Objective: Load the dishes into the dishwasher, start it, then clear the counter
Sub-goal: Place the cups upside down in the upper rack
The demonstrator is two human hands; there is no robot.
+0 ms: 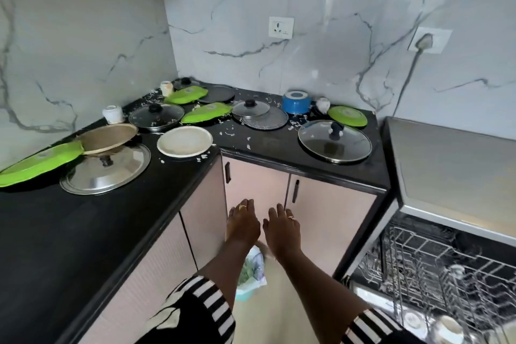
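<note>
Both my hands stretch forward, empty, in front of the corner cabinet: my left hand [243,223] and my right hand [282,227], fingers straight, palms down. On the black counter [55,220] lie several dishes: a white plate [184,141], a steel lid [106,169], glass lids [334,140] [156,117], green plates [37,163] [347,115], a blue bowl [296,102] and small white cups [113,113]. The dishwasher [446,165] stands open at the right, its wire rack [435,268] pulled out with a few cups in it.
White scraps are scattered over the counter's corner. Cabinet doors with black handles [295,190] stand below the counter. A patterned bag [252,271] lies on the floor under my arms. A wall socket [281,27] and a plugged cord [424,40] are on the marble wall.
</note>
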